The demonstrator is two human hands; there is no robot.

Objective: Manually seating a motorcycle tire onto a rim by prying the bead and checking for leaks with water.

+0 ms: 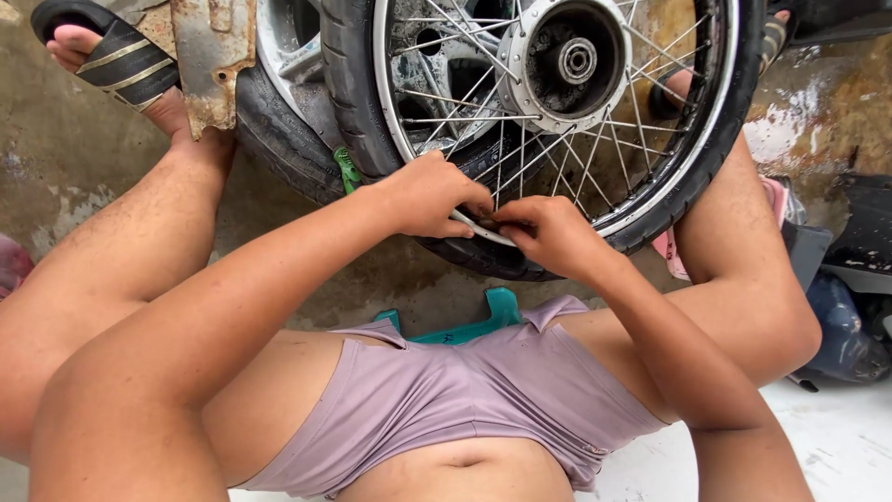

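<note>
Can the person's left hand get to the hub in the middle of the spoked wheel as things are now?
Probably yes. The left hand rests at the rim of the spoked wheel, and the hub faces the person uncovered; only thin spokes lie around it.

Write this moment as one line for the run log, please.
left hand: on wheel rim | right hand: on rim, touching left | tyre: mounted | wheel upright between legs

Both hands working at the near rim of a spoked motorcycle wheel

The left hand (pixel 432 197) and right hand (pixel 548 234) are meeting fingertip to fingertip on the chrome rim (pixel 650 200) of the spoked wheel (pixel 557 121), pinching beside the black tyre (pixel 348 102); a second tyre (pixel 274 139) is lying behind, far left.
</note>
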